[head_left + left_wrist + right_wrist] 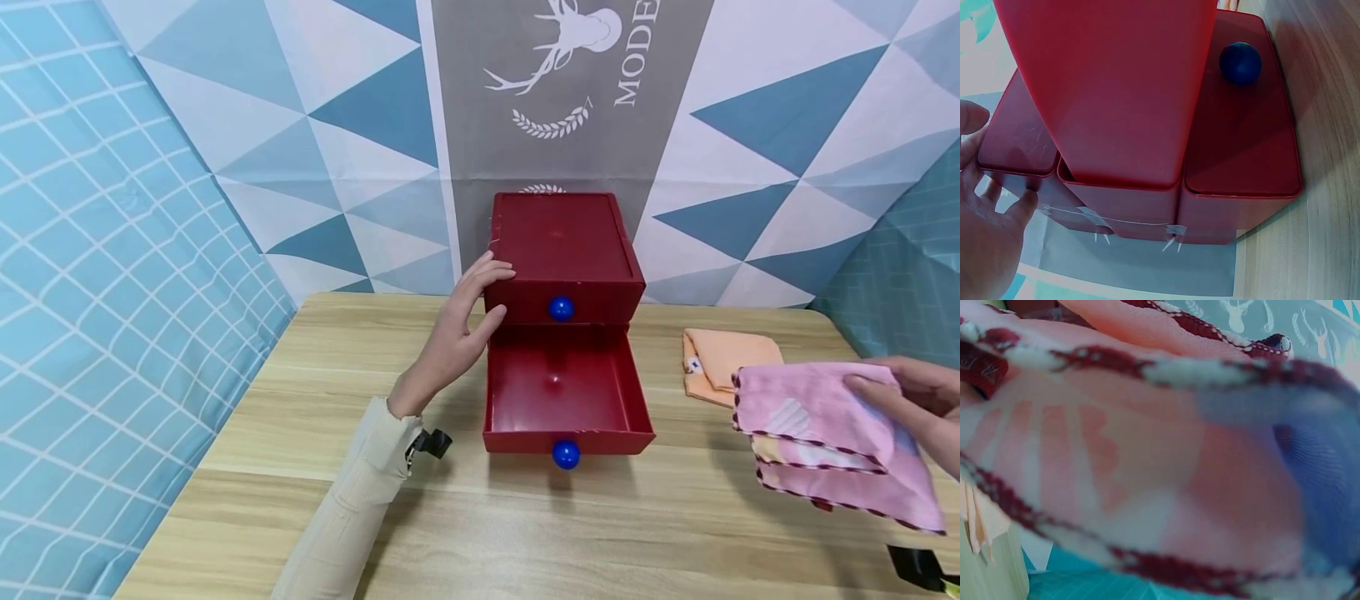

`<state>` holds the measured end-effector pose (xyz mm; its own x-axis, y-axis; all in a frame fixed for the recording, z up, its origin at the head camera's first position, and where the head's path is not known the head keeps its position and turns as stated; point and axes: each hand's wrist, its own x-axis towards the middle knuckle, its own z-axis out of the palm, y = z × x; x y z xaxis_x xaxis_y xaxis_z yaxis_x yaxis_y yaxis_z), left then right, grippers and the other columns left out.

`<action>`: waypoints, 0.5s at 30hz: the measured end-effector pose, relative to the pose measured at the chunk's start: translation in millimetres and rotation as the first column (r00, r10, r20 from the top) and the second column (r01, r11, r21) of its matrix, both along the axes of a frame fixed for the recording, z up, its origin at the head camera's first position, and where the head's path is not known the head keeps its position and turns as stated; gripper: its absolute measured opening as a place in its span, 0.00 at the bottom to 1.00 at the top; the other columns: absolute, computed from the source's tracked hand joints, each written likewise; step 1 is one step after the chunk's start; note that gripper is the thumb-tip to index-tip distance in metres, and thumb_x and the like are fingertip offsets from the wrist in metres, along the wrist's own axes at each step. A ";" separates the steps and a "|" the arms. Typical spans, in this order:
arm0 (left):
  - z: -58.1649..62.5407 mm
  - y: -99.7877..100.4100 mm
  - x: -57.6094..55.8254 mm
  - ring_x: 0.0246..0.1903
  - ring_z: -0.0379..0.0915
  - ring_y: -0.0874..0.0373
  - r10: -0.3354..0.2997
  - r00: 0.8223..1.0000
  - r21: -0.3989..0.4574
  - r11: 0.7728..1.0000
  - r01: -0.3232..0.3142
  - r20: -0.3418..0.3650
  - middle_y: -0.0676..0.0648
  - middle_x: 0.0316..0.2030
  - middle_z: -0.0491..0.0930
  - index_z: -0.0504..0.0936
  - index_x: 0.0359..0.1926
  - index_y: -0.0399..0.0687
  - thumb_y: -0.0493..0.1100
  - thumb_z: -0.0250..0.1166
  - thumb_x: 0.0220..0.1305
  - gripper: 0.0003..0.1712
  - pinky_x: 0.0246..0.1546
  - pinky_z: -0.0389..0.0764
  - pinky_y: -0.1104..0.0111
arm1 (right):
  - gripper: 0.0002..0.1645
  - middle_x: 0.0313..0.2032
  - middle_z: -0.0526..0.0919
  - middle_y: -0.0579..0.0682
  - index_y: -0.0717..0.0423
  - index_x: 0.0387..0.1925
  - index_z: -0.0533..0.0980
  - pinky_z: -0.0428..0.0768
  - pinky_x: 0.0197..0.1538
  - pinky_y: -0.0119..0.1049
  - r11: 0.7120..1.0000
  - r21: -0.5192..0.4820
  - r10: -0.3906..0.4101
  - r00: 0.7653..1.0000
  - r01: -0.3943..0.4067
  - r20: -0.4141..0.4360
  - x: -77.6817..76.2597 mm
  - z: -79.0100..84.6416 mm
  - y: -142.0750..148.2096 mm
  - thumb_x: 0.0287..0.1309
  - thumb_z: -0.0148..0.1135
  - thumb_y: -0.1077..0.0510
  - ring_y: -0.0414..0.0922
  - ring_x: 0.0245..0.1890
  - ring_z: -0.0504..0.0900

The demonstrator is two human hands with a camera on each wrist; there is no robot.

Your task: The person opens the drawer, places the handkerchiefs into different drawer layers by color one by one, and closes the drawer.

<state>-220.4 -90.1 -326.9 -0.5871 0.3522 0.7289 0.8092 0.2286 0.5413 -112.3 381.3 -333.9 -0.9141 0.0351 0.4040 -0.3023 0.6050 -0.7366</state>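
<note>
A red drawer cabinet (558,237) stands against the back wall. Its middle drawer (555,392) is pulled out, with nothing lying inside. My left hand (457,337) rests at the cabinet's upper left edge, fingers extended and thumb against its side; the left wrist view shows the same hand (991,212) there. To the right, my right hand (918,404) pinches a folded pink towel (817,408) with a dark red and white edge, held above the table. This towel (1147,469) fills most of the right wrist view and hides the fingers.
A folded orange towel (735,354) lies on the wooden table (292,433), right of the cabinet. Blue round knobs (566,454) stick out from the drawer fronts. The left wrist view shows a lower drawer (1244,137) pushed in. Patterned cloth walls (360,142) enclose the table.
</note>
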 end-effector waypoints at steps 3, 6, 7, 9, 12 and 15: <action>0.6 -0.2 0.2 0.72 0.50 0.34 0.000 1.000 -0.001 1.000 0.000 0.003 0.32 0.62 0.71 0.72 0.61 0.30 0.25 0.57 0.65 0.23 0.73 0.53 0.52 | 0.29 0.23 0.83 0.27 0.35 0.37 0.82 0.70 0.13 0.26 1.000 -0.010 0.021 0.999 -0.022 -0.036 2.2 3.3 -6.8 0.60 0.58 0.77 0.31 0.12 0.76; 0.1 0.0 -1.2 0.73 0.50 0.36 0.001 1.000 -0.005 1.000 -0.001 0.007 0.33 0.62 0.71 0.71 0.61 0.30 0.25 0.56 0.64 0.23 0.74 0.53 0.51 | 0.29 0.23 0.83 0.28 0.35 0.38 0.82 0.69 0.13 0.26 1.000 -0.009 0.021 0.998 -0.021 -0.055 4.7 6.2 -12.3 0.59 0.58 0.77 0.31 0.12 0.76; 0.2 0.2 -1.3 0.73 0.50 0.36 0.000 1.000 -0.006 1.000 0.000 0.006 0.32 0.62 0.70 0.71 0.61 0.30 0.25 0.56 0.64 0.23 0.74 0.53 0.51 | 0.29 0.23 0.83 0.28 0.35 0.38 0.82 0.69 0.13 0.26 1.000 -0.008 0.019 0.998 -0.019 -0.059 5.4 7.0 -14.0 0.59 0.58 0.77 0.31 0.12 0.76; 0.6 0.7 -1.0 0.73 0.50 0.35 -0.003 1.000 -0.004 1.000 0.003 0.001 0.32 0.62 0.71 0.71 0.61 0.29 0.24 0.57 0.64 0.23 0.74 0.53 0.51 | 0.29 0.22 0.83 0.29 0.36 0.39 0.82 0.69 0.13 0.26 1.000 -0.011 0.016 0.998 -0.017 -0.068 6.9 8.5 -17.5 0.60 0.58 0.77 0.31 0.12 0.76; 0.7 0.6 -0.8 0.72 0.50 0.34 -0.002 1.000 -0.002 1.000 0.002 -0.001 0.31 0.61 0.71 0.72 0.61 0.29 0.24 0.57 0.65 0.23 0.74 0.52 0.51 | 0.29 0.22 0.83 0.30 0.36 0.40 0.82 0.69 0.13 0.27 1.000 -0.021 0.009 0.997 -0.011 -0.082 8.8 10.9 -22.6 0.60 0.58 0.77 0.31 0.12 0.76; 0.7 0.9 -0.4 0.72 0.50 0.33 -0.003 1.000 0.001 1.000 0.003 -0.002 0.31 0.61 0.71 0.72 0.60 0.29 0.24 0.57 0.65 0.22 0.73 0.53 0.51 | 0.29 0.22 0.83 0.30 0.38 0.41 0.82 0.70 0.13 0.26 0.999 -0.041 0.004 0.995 -0.008 -0.096 11.2 12.9 -27.5 0.59 0.58 0.78 0.31 0.13 0.77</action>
<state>-220.8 -89.2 -326.2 -0.5846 0.3535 0.7303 0.8109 0.2261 0.5397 -101.1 353.8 -321.0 -0.8713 0.0483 0.4884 -0.3763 0.5730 -0.7280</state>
